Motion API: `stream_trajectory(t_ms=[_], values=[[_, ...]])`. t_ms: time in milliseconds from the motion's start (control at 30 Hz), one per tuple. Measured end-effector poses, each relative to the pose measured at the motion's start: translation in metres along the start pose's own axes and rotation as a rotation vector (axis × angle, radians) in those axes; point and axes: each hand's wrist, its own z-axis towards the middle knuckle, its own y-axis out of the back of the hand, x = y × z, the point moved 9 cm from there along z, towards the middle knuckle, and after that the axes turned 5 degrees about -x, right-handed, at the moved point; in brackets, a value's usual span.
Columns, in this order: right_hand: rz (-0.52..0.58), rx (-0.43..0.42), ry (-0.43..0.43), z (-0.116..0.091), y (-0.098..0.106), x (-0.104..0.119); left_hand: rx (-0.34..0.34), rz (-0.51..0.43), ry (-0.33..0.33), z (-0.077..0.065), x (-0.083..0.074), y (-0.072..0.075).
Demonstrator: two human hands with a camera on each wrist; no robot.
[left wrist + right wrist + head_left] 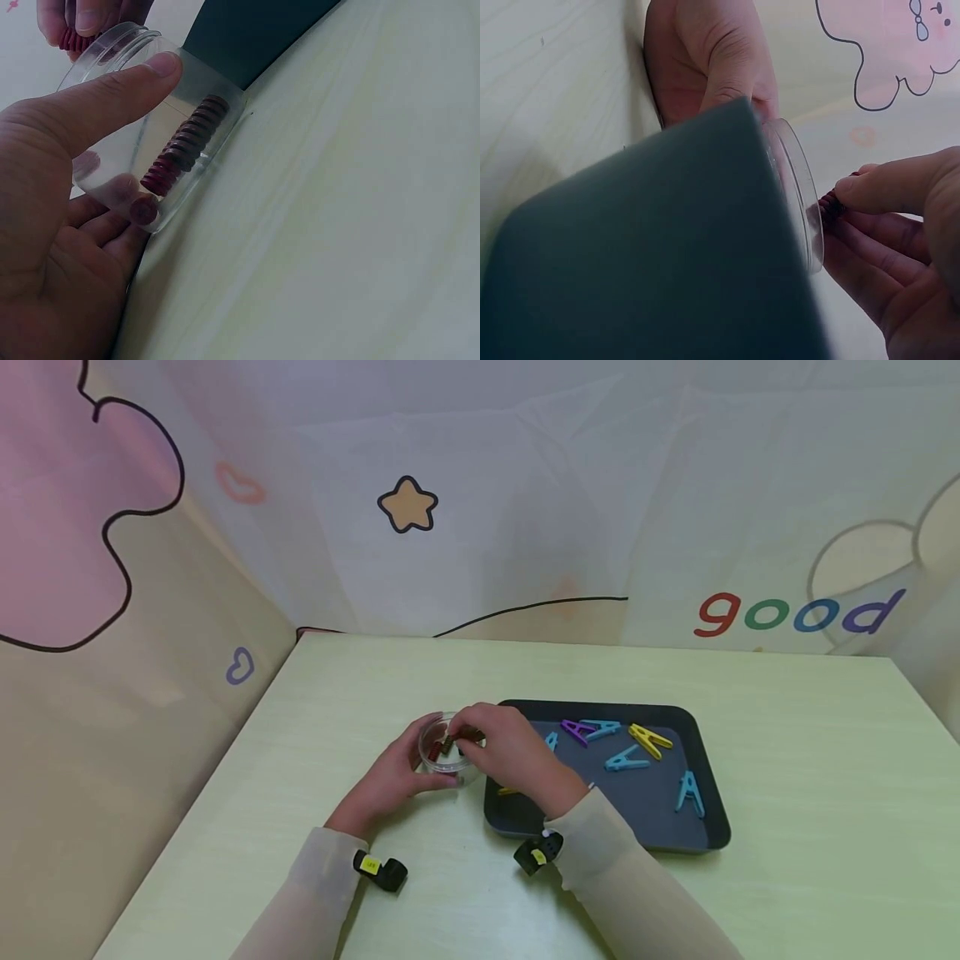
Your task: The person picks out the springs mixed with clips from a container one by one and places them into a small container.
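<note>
My left hand (390,781) grips a clear round plastic jar (217,82) from its left side, thumb along the near wall and fingers around the far side. Inside it lie several dark red and brown coil springs (184,146), seen through the wall in the left wrist view. Over the jar's open mouth, my right hand (521,758) pinches a dark red spring (829,208) between thumb and fingers, right at the rim. Part of this spring is hidden by the fingertips.
A dark rectangular tray (716,831) stands right of the jar, partly under my right forearm. It holds several clothespins, among them a blue one (627,761), a yellow one (649,740) and a purple one (576,732). A printed cloth (510,527) hangs behind the pale table (810,760).
</note>
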Motion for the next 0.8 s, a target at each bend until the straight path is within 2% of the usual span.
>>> stream_trajectory(t_ms=[533,800], values=[[-0.003,0.014,-0.036,-0.0012,-0.0008,-0.0040,0.002,-0.002,0.012,0.0006,0.0027,-0.0010],[-0.010,-0.001,-0.021,-0.0018,0.0024,-0.0013,0.001,-0.009,0.010,0.0010,0.0022,-0.0011]])
